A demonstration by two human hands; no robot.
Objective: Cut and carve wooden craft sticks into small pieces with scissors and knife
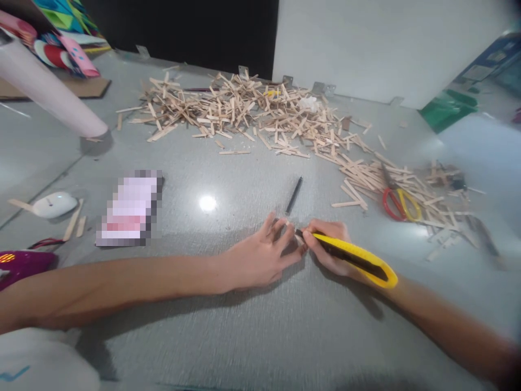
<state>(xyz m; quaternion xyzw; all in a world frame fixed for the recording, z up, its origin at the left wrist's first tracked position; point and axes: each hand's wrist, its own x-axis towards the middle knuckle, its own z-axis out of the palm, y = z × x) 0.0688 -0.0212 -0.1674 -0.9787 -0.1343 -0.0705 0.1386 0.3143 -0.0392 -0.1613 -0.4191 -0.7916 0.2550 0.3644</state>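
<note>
My right hand is closed around a yellow utility knife with a black inlay. The knife's handle slants back over my wrist, and its dark front end points left at the fingers of my left hand. Those fingers are bent and brought down near the tabletop by the knife's tip. Whatever small piece lies under or between them is too hidden to name. Just beyond both hands lies a thin black pen, touching neither.
A heap of wooden sticks spreads along the back. Red-and-yellow scissors rest on its right end. To the left are a phone, a white computer mouse, a purple device and a pale roll.
</note>
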